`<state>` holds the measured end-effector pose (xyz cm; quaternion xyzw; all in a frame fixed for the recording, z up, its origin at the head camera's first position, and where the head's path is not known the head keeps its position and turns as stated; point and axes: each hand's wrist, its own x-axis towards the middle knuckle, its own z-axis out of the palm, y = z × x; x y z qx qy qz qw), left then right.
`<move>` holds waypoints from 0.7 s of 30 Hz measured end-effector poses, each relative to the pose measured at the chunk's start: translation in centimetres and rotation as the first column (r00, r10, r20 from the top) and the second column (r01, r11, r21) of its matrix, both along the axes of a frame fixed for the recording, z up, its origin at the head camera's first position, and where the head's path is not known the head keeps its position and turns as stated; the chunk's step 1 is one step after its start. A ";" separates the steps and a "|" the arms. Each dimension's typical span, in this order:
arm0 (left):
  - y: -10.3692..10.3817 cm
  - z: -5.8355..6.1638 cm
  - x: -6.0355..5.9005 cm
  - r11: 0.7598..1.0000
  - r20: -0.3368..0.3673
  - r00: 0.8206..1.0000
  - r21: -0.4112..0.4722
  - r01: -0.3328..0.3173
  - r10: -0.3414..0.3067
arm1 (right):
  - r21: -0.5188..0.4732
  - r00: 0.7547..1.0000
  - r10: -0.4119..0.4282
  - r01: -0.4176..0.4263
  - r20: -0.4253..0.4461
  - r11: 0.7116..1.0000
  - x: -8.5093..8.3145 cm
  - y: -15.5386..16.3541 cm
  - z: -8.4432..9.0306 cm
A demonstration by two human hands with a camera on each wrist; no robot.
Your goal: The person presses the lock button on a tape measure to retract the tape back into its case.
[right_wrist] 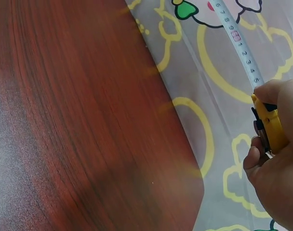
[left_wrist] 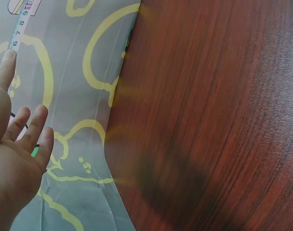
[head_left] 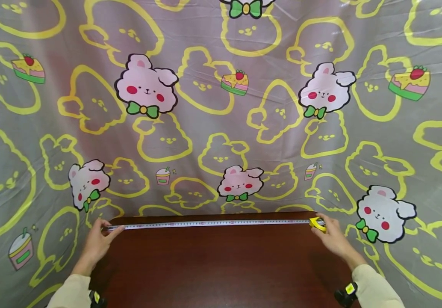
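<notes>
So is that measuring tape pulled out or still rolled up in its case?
Pulled out: the white tape blade spans the table's far edge, from left hand to yellow case.

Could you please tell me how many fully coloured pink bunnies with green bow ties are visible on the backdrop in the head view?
5 whole: upper left, upper right, lower left, centre, lower right. Two more are cut off, at the left edge and the top edge.

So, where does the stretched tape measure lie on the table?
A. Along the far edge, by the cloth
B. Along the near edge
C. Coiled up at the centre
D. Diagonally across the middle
A: the tape measure runs along the table's far edge, held between the left hand and the right hand.
</notes>
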<state>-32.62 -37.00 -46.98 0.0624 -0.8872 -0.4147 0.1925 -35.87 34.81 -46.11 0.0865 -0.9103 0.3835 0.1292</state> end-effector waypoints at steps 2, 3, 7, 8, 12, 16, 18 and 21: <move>0.1 0.0 0.1 1.000 0.003 1.000 0.004 0.002 -0.002 | 0.001 1.000 0.007 -0.007 -0.006 1.000 -0.1 -0.3 0.0; 0.1 0.0 0.1 1.000 0.005 1.000 0.006 0.003 -0.003 | 0.001 1.000 0.010 -0.010 -0.004 1.000 -0.1 -0.4 0.1; 0.3 -0.1 0.3 1.000 0.005 1.000 0.008 0.012 -0.012 | 0.008 1.000 0.010 -0.010 0.007 1.000 -0.1 -0.7 0.0; 0.4 -0.1 0.3 1.000 0.003 1.000 0.005 0.015 -0.015 | 0.009 1.000 0.010 -0.010 0.011 1.000 -0.1 -0.8 0.0; 0.5 -0.3 0.4 1.000 -0.008 1.000 -0.004 0.023 -0.023 | 0.015 1.000 0.011 -0.011 0.018 1.000 0.1 -1.1 0.0; 0.6 -0.5 0.2 1.000 -0.025 1.000 -0.016 0.018 -0.018 | 0.016 1.000 0.018 -0.018 0.012 1.000 0.1 -1.5 0.0; 0.7 -0.6 0.2 1.000 -0.037 0.999 -0.020 0.019 -0.020 | 0.018 1.000 0.025 -0.025 0.007 1.000 0.0 -1.7 -0.1; 0.8 -0.6 0.1 0.999 -0.045 0.998 -0.017 0.034 -0.035 | 0.020 0.999 0.035 -0.035 0.012 0.999 0.0 -1.9 -0.1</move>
